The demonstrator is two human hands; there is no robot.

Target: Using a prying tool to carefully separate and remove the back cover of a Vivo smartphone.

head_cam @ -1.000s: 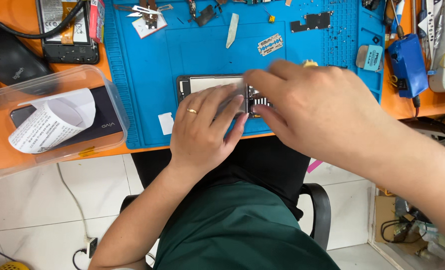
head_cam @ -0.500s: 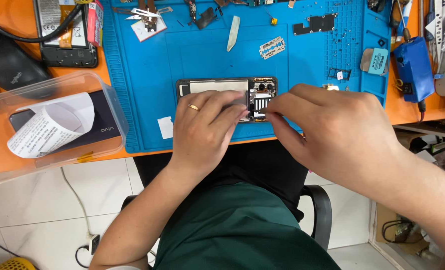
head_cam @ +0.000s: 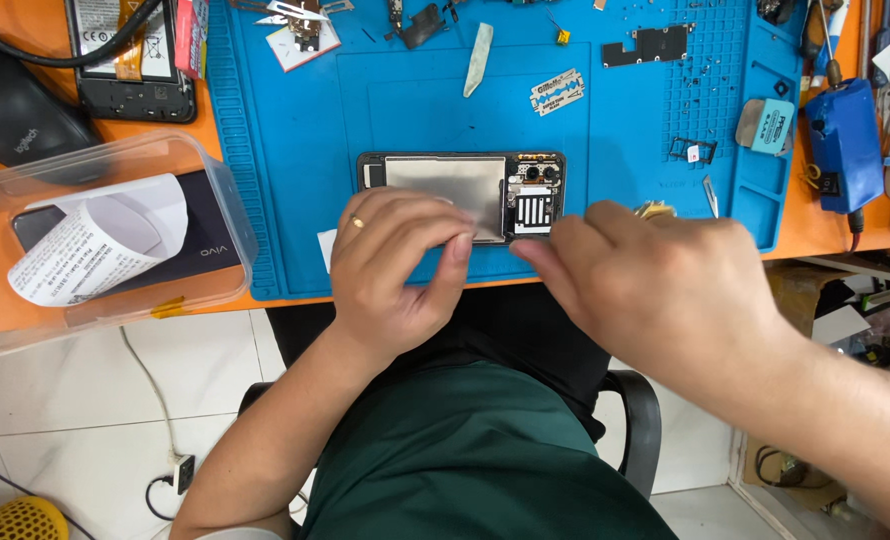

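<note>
Opened phone (head_cam: pixel 462 196): back cover off, lying flat on the blue work mat (head_cam: pixel 285 200), near the mat's front edge. Long axis runs left to right across the view; camera end and small circuit parts point right, silver plate fills the left and middle.

Left hand (head_cam: pixel 395 265): fingers curled loosely, fingertips resting on the phone's near edge and lower left part of the plate; ring on one finger. It presses rather than grips.

Right hand (head_cam: pixel 655 285): fingers drawn together to a point just beside the phone's near right corner; whether they pinch anything cannot be told.

Open room: bare mat beyond the phone's far edge, up to a white pry tool (head_cam: pixel 478 45) and a razor blade (head_cam: pixel 557 91). Little mat remains between phone and front edge.

Left of the mat: clear plastic box (head_cam: pixel 215 190) holding a dark phone and curled paper, well apart from the hands. Right: blue device (head_cam: pixel 843 140) on the orange table (head_cam: pixel 810 230).
</note>
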